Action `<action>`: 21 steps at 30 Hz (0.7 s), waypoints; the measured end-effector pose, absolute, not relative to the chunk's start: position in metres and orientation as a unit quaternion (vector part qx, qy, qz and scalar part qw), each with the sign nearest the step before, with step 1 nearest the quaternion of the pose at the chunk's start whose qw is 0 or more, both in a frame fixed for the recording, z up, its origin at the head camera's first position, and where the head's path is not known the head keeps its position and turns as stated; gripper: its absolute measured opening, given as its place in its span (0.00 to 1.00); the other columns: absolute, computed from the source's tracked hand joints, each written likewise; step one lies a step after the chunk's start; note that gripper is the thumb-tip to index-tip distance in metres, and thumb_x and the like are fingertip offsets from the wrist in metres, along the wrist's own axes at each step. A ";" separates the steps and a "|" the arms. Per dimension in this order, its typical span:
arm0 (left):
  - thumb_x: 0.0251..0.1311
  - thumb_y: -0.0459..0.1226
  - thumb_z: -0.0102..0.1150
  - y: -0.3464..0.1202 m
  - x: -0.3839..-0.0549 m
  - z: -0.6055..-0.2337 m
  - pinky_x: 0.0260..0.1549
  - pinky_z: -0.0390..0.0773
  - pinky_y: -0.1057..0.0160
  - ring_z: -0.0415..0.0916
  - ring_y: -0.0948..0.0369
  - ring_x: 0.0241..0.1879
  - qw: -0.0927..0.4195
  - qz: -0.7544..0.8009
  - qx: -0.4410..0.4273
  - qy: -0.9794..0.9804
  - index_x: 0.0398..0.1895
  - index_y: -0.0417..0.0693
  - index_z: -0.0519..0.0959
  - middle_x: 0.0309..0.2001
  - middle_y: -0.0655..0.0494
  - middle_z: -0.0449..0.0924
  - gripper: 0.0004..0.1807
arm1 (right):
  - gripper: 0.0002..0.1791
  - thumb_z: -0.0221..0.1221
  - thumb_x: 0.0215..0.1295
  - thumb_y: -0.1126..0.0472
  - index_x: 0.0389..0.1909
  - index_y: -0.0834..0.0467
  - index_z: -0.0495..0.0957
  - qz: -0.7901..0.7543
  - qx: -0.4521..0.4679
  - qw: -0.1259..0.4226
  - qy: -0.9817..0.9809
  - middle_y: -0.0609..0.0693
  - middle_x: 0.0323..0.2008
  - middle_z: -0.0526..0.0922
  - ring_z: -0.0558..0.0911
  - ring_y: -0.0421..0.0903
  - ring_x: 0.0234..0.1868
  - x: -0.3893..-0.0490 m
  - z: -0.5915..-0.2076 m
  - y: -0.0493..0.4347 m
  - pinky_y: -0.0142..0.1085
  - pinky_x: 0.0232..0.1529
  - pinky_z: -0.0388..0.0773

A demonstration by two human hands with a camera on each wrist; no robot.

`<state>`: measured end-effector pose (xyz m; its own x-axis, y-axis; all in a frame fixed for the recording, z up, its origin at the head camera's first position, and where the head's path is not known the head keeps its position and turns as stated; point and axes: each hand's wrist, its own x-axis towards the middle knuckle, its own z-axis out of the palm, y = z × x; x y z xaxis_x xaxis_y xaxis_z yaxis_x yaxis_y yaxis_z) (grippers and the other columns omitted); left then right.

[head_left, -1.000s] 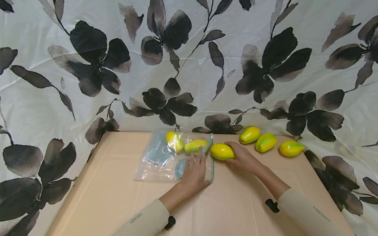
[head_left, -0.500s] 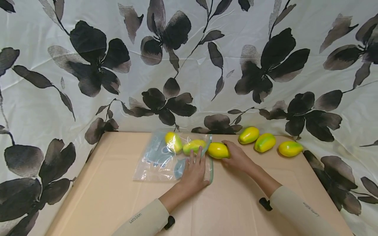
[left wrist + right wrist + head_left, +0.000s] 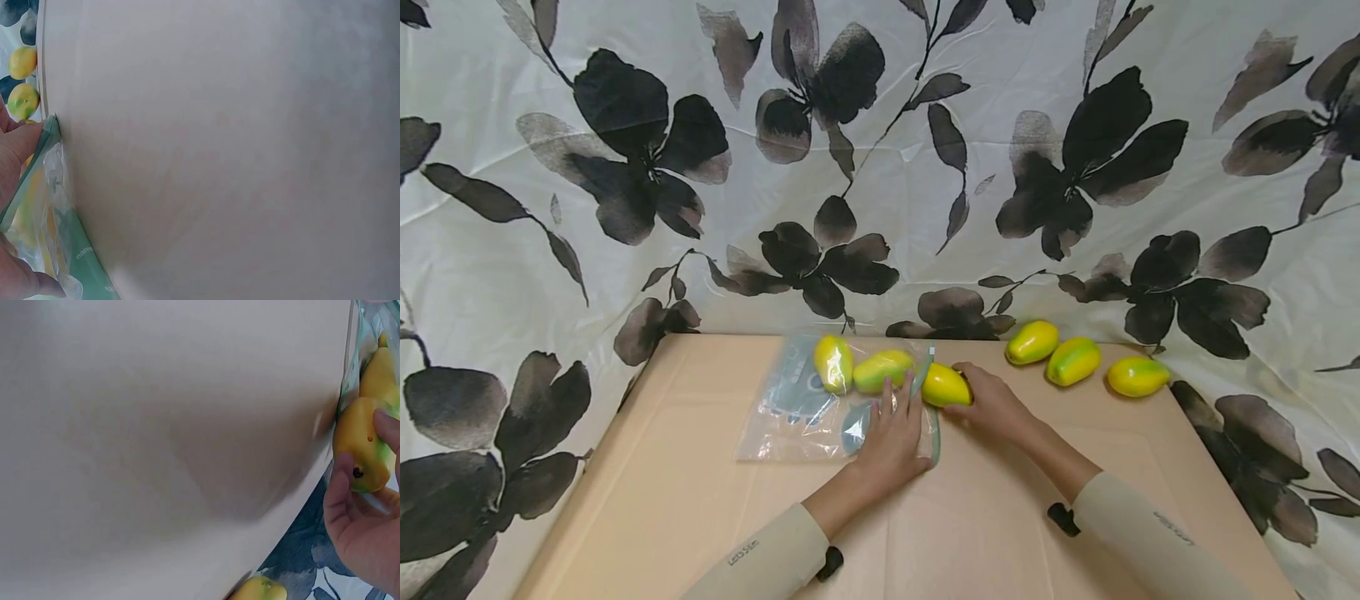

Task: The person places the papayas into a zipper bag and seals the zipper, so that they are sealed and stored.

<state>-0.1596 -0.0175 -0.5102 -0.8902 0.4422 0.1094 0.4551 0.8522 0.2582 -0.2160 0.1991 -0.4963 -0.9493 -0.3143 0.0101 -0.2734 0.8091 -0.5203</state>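
A clear zip bag (image 3: pixel 790 442) with blue-green print and a green zip edge lies at the back of the table, two yellow-green mangoes (image 3: pixel 833 364) inside. My left hand (image 3: pixel 891 437) lies across the bag near its mouth, fingers spread, thumb and fingertips along the green edge. The right hand (image 3: pixel 996 404) grips a third mango (image 3: pixel 946 384) by its right end, and its left end is in the bag's mouth, under the edge. In the right wrist view, thumb and fingers close around this mango (image 3: pixel 362 437), beside one in the bag (image 3: pixel 378 378).
Three more mangoes, one at the back (image 3: pixel 1032 342), one in the middle (image 3: pixel 1072 362) and one at the right (image 3: pixel 1138 377), lie along the back right of the tan table (image 3: pixel 685 500). Behind it hangs a white cloth (image 3: pixel 925 200) with dark flowers.
The right hand has moved left, bringing its mango from just outside into the bag's mouth. The two mangoes inside have shifted slightly left. My left hand has stayed in place.
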 end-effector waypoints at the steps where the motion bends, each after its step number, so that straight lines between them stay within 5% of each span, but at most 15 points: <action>1: 0.45 0.56 0.81 -0.018 -0.160 -0.510 0.68 0.65 0.30 0.42 0.31 0.80 0.023 -0.142 -0.232 -0.962 0.81 0.39 0.53 0.85 0.42 0.35 0.66 | 0.41 0.72 0.63 0.50 0.71 0.61 0.67 -0.272 -0.158 0.040 0.948 0.59 0.61 0.80 0.80 0.55 0.55 -0.217 -0.497 0.197 0.54 0.59 0.79; 11: 0.47 0.57 0.81 -0.016 -0.160 -0.509 0.70 0.61 0.30 0.37 0.33 0.81 0.004 -0.145 -0.227 -0.963 0.83 0.41 0.47 0.85 0.44 0.31 0.69 | 0.39 0.71 0.63 0.54 0.70 0.64 0.67 -0.295 -0.147 0.039 0.943 0.63 0.60 0.79 0.80 0.56 0.55 -0.218 -0.499 0.186 0.53 0.61 0.78; 21: 0.46 0.57 0.81 -0.016 -0.160 -0.510 0.69 0.63 0.31 0.38 0.33 0.81 0.014 -0.131 -0.228 -0.965 0.82 0.40 0.50 0.85 0.43 0.32 0.68 | 0.35 0.66 0.62 0.69 0.71 0.67 0.66 -0.315 -0.182 0.049 0.930 0.64 0.64 0.76 0.81 0.52 0.49 -0.221 -0.500 0.191 0.47 0.54 0.83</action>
